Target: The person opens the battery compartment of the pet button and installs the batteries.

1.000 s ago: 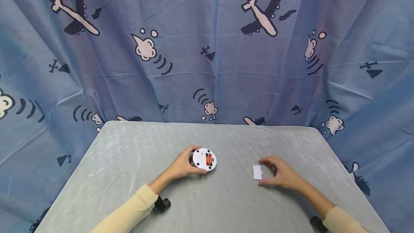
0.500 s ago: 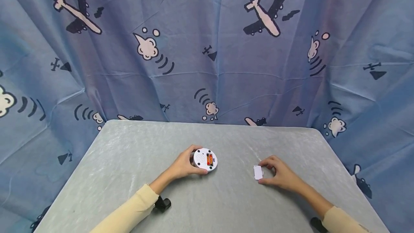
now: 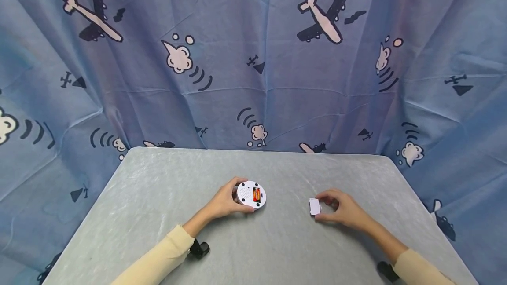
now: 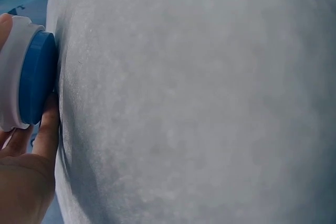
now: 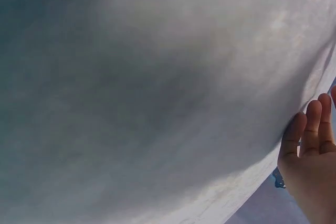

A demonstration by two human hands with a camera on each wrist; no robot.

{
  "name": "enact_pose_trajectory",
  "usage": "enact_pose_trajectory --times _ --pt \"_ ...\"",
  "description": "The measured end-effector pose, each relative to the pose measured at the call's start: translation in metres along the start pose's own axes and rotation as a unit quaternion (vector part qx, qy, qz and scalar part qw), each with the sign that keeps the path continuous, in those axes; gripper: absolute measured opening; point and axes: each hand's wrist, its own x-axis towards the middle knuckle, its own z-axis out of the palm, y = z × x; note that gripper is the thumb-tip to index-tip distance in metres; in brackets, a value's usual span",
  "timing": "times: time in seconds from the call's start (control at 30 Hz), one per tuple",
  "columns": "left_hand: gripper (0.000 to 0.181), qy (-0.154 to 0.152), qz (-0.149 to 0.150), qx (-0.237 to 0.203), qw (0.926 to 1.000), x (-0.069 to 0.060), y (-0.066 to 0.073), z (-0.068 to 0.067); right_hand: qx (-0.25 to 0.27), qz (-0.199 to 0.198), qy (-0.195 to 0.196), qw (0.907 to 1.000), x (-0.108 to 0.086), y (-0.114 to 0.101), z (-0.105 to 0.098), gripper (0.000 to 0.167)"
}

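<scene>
- Near edge: cream sleeves [image 3: 158, 254] on both arms, coming in from the bottom L and R corners. Black wrist gadget [image 3: 199, 249] by the L cuff, another one by the R cuff, partly hidden.
- L hand [image 3: 223, 201]: fingers + thumb curled round the device rim, spread approx as wide as the device. Thumb on near side, fingers on far side. Firm hold.
- R hand [image 3: 343, 210]: thumb + fingertips in a C shape, pinching the cover by its near and far edges. Gap = cover width. R wrist cam only gets part of the hand, fingers cut off at frame edge.
- Device [image 3: 246, 194]: white, round, in L hand, mid counter, a bit L of the cover. Face w/ dark feet + small holes points up; battery bay uncovered, 2 red-orange batteries [image 3: 257, 195] side by side in it. Blue part [image 4: 39, 77] on the other side, facing the counter per L wrist cam. Can't tell if it touches.
- Cover [image 3: 314, 207]: small white rect, in R hand, well apart from device. Counter contact unclear.
- Counter [image 3: 285, 250]: pale grey, rounded far corners.
- Back: blue curtain [image 3: 222, 78] w/ planes + cloud puffs, creased.
</scene>
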Motion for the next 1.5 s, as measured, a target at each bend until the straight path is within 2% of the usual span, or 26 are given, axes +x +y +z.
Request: enact_pose_trajectory --times 0.23,0.4,0.7,0.9,1.03,1.23,1.5 --pt "0.082 -0.003 0.001 -0.004 1.0000 -0.001 0.001 0.000 0.019 0.028 -0.010 0.9994 0.010 -0.006 0.000 0.052" --pt "0.083 -0.003 -0.007 0.001 1.0000 -0.001 0.002 0.000 0.046 0.033 -0.010 0.9983 0.023 -0.011 0.006 0.051" --pt "0.088 -0.013 -0.017 -0.014 0.9997 0.002 0.001 0.000 0.107 0.011 -0.020 0.9940 0.054 -0.028 0.026 0.048" --pt "0.089 -0.026 -0.010 -0.053 0.9982 0.001 0.001 -0.001 0.129 0.011 -0.019 0.9914 0.070 -0.038 0.041 0.048" --pt "0.089 -0.033 -0.013 -0.071 0.9969 -0.001 0.002 -0.001 0.138 -0.001 -0.023 0.9901 0.079 -0.044 0.050 0.048" --pt "0.088 -0.039 0.002 -0.075 0.9964 -0.001 0.003 -0.001 0.144 -0.011 -0.028 0.9891 0.093 -0.050 0.063 0.048" --pt "0.085 -0.047 0.001 -0.081 0.9956 -0.001 0.003 -0.001 0.154 -0.034 -0.057 0.9859 0.103 -0.062 0.078 0.047"
